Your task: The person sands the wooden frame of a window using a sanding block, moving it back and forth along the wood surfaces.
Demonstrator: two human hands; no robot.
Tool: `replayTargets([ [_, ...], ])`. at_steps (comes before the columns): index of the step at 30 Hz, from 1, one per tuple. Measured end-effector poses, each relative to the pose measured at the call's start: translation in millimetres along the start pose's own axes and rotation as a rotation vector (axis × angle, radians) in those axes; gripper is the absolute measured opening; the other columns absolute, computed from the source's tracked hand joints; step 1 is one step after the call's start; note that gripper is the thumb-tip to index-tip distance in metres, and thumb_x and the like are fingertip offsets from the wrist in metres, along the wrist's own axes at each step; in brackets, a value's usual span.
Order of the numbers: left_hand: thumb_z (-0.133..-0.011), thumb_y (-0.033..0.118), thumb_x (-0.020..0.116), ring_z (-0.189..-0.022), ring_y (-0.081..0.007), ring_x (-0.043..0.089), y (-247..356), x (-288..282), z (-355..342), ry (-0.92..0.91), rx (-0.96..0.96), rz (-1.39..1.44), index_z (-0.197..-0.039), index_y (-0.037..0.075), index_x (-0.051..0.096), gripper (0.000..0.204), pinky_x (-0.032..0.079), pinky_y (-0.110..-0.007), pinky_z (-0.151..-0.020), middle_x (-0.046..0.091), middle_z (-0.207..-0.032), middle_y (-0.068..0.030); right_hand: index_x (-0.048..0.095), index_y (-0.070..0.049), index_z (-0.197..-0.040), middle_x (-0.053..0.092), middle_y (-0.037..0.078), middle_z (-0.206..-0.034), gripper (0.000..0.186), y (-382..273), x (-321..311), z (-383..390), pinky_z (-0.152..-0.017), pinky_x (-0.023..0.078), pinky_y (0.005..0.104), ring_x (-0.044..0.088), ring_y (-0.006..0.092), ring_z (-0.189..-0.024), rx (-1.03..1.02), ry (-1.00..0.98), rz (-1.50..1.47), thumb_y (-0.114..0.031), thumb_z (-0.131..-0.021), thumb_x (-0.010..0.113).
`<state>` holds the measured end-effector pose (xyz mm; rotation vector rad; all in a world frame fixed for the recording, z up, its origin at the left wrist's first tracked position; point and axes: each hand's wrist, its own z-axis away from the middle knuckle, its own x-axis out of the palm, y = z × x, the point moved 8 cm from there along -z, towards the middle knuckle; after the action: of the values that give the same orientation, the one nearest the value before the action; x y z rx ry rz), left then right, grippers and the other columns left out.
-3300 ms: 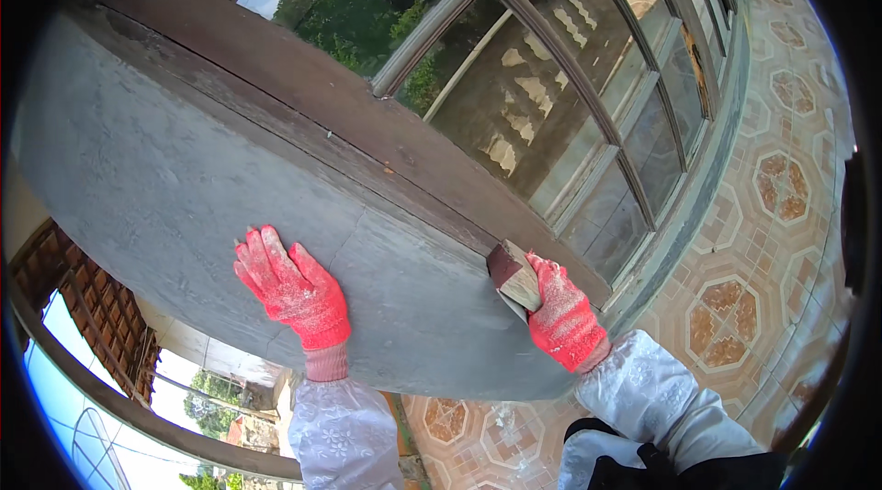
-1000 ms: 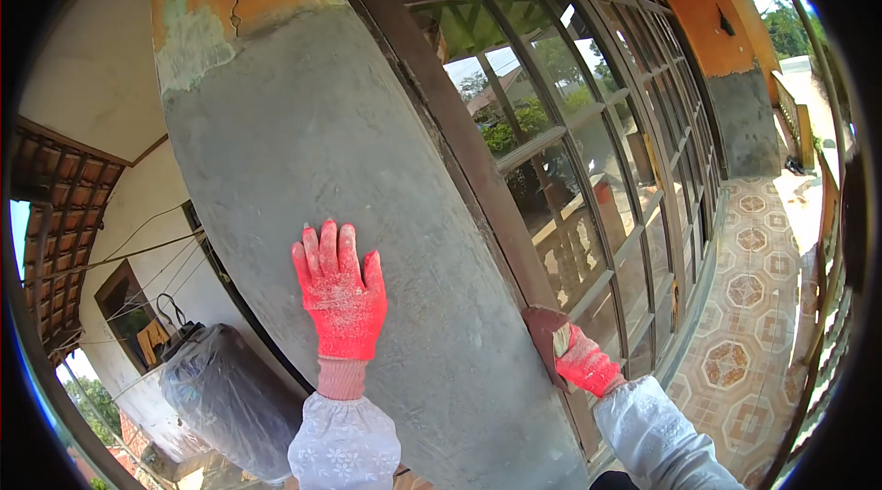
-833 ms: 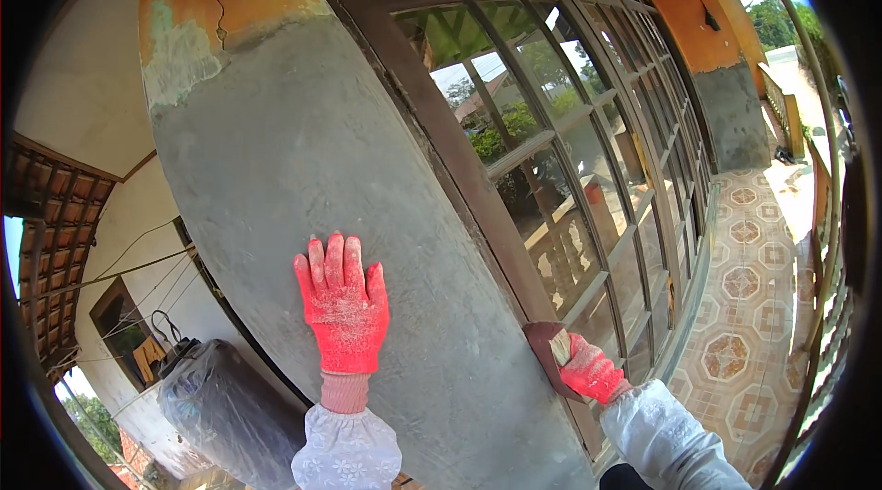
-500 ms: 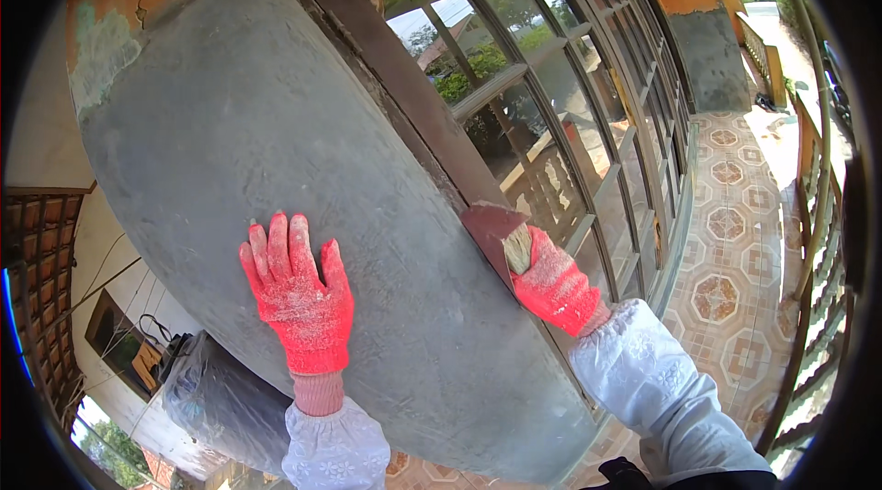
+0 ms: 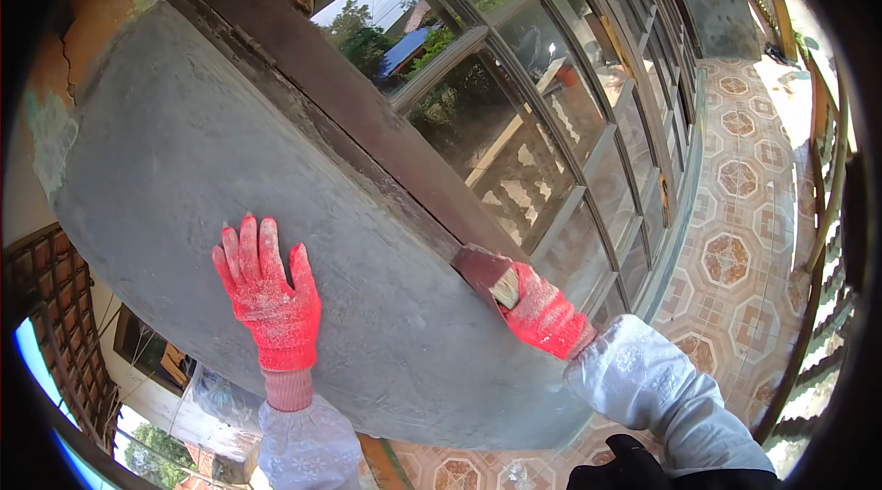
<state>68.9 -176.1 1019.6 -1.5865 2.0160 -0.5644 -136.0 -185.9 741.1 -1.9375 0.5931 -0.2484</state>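
Note:
My left hand (image 5: 273, 306), in a dusty red knit glove, lies flat on the grey plastered wall (image 5: 386, 343) with its fingers spread. In my right hand (image 5: 548, 314), gloved the same way, is a folded piece of reddish-brown sandpaper (image 5: 478, 271), its pale, fibrous-looking inner side showing by the fingers. The sandpaper rests along the seam where the plaster meets the dark brown wooden frame (image 5: 404, 155). My right fingertips are partly hidden behind the fold.
Beyond the frame run glass panes (image 5: 496, 150) with wooden bars, reflecting trees and a railing. Patterned floor tiles (image 5: 726, 256) stretch along the right, bordered by a balustrade (image 5: 822, 306). Cracked orange paint (image 5: 78, 49) tops the wall at the upper left. A plastic-wrapped object (image 5: 225, 398) stands lower left.
The view has shifted, showing more of the frame and panes. My right hand and the sandpaper sit lower in the picture, still at the seam. My left hand stays flat on the wall.

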Motion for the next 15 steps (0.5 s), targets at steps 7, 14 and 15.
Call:
replayTargets([
  [7,-0.089,0.017,0.064,-0.136,-0.0377,0.040,7,13,1,-0.028,-0.018,-0.136,-0.133,0.004,0.052,0.047,0.027,-0.052,-0.115,0.048,-0.143,-0.0151,0.047,-0.007,-0.138,0.057,0.017,-0.130,0.063,-28,-5,-6,-0.103,0.044,0.0375,0.055,0.0321,-0.124,-0.168,0.069,-0.060,-0.010,-0.080,0.072],
  [14,-0.089,0.013,0.062,-0.135,-0.0376,0.041,8,15,5,-0.048,-0.015,-0.162,-0.135,0.002,0.052,0.047,0.028,-0.051,-0.115,0.049,-0.143,-0.0153,0.045,0.003,-0.132,0.052,0.023,-0.129,0.063,-24,-4,-4,-0.108,0.038,0.0425,0.051,0.0402,-0.122,-0.317,0.107,-0.174,0.003,-0.072,0.064],
  [15,-0.090,0.009,0.061,-0.135,-0.0365,0.041,8,14,5,-0.052,-0.008,-0.184,-0.135,0.002,0.052,0.046,0.029,-0.049,-0.115,0.049,-0.143,-0.0144,0.046,0.003,-0.131,0.052,0.022,-0.128,0.062,11,2,9,-0.108,0.038,0.0424,0.051,0.0398,-0.122,-0.287,0.119,-0.183,0.003,-0.072,0.065],
])
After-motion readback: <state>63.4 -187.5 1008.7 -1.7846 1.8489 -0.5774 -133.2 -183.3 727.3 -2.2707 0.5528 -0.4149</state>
